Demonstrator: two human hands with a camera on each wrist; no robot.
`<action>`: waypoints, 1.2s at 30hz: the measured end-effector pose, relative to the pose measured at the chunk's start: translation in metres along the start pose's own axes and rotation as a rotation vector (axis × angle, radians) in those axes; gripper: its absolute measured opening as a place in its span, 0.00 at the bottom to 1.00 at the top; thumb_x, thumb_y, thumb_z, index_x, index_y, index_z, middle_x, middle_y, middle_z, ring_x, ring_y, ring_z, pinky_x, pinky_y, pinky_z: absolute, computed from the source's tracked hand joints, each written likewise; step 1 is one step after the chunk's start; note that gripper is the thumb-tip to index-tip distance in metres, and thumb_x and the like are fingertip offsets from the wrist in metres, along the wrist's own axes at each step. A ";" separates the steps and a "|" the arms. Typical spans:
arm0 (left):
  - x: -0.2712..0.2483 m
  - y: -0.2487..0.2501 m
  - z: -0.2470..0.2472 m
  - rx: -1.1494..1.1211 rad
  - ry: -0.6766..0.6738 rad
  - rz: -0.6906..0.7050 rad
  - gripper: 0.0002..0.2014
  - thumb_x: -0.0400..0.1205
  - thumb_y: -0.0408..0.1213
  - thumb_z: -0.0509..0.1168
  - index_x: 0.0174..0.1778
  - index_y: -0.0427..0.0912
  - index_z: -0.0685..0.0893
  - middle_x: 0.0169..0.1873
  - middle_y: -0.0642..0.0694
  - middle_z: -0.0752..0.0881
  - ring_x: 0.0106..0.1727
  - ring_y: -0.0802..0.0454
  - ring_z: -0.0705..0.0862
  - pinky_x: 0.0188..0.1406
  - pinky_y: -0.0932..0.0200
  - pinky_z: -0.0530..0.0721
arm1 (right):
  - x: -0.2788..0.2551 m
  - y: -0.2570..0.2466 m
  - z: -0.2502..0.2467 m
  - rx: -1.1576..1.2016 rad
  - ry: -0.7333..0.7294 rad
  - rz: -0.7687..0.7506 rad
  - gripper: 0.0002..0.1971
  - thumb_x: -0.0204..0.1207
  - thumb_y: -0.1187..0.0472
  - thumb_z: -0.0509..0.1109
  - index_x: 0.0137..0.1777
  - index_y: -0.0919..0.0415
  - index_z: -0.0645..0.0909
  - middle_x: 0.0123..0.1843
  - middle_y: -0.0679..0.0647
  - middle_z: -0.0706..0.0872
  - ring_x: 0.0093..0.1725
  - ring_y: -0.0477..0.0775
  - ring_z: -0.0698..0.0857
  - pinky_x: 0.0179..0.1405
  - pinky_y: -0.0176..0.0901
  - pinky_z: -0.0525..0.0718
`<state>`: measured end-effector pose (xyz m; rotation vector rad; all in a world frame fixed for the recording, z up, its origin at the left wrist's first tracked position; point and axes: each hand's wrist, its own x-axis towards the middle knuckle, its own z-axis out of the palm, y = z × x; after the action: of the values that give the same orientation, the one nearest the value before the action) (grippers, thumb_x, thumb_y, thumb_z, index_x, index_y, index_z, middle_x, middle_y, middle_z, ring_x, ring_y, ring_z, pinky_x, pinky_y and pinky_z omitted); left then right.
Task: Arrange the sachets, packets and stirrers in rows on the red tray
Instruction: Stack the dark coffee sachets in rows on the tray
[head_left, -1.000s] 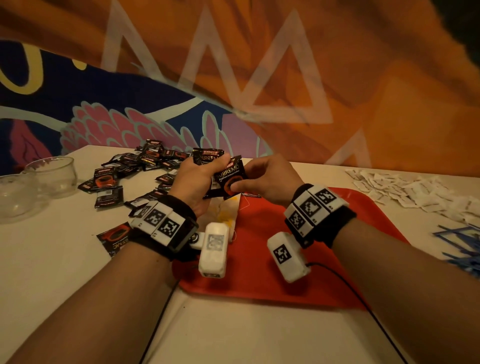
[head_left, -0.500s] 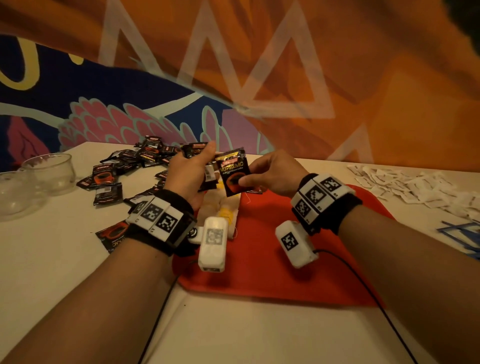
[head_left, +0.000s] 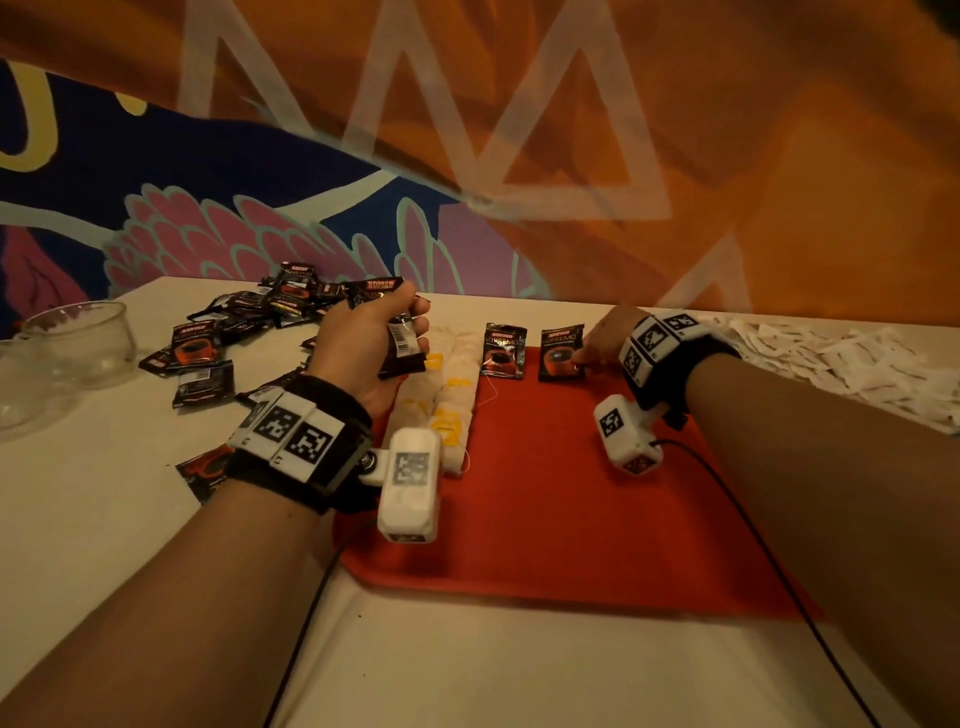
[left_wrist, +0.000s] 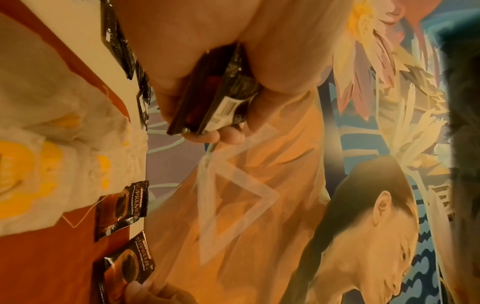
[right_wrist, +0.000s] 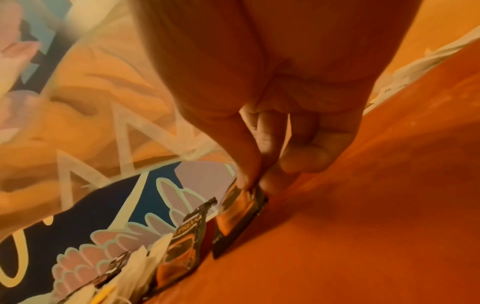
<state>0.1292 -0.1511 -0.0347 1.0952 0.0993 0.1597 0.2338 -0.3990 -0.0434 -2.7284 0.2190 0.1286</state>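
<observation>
The left hand (head_left: 371, 345) is curled tight around a small stack of dark coffee sachets (head_left: 404, 349), held upright above the left edge of the red tray (head_left: 545, 499); a barcode shows on the outermost one. The right hand (head_left: 605, 338) reaches to the tray's far edge and pinches, between thumb and fingertips (right_wrist: 246, 179), the corner of a coffee sachet (head_left: 561, 353) lying flat there. Just beside it to the left lies a second coffee sachet (head_left: 503, 351), apart from the first by a narrow gap. Left of those, two columns of white tea bags (head_left: 447, 410) with yellow tags run down the tray's left side. The near and right parts of the tray are bare red. On the table (head_left: 93, 499), a loose heap of dark sachets (head_left: 244, 322) sits to the left, near two glass bowls (head_left: 78, 338). White paper packets (head_left: 841, 358) spread along the right, close to the tray's far right corner.
</observation>
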 end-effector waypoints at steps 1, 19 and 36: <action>0.000 0.000 0.000 -0.002 -0.002 -0.002 0.04 0.86 0.35 0.67 0.51 0.38 0.83 0.35 0.47 0.85 0.31 0.56 0.83 0.30 0.61 0.81 | 0.003 0.001 0.002 -0.002 -0.007 0.001 0.23 0.69 0.46 0.81 0.56 0.62 0.88 0.54 0.58 0.90 0.56 0.59 0.88 0.54 0.49 0.85; 0.002 -0.002 -0.001 -0.026 -0.018 -0.049 0.09 0.84 0.35 0.68 0.58 0.36 0.81 0.35 0.46 0.86 0.30 0.56 0.83 0.28 0.62 0.82 | 0.001 -0.010 0.008 0.206 -0.089 -0.017 0.14 0.75 0.56 0.78 0.54 0.67 0.89 0.54 0.61 0.92 0.56 0.60 0.88 0.66 0.56 0.84; -0.004 -0.004 0.006 -0.015 -0.018 -0.069 0.09 0.88 0.28 0.57 0.56 0.28 0.82 0.46 0.35 0.90 0.40 0.45 0.92 0.35 0.57 0.90 | -0.002 -0.004 -0.003 0.257 0.003 -0.070 0.13 0.76 0.59 0.77 0.54 0.69 0.86 0.56 0.61 0.90 0.53 0.56 0.88 0.52 0.48 0.88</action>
<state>0.1270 -0.1594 -0.0357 1.0766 0.1189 0.0884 0.2332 -0.3960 -0.0390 -2.4772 0.1308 0.0717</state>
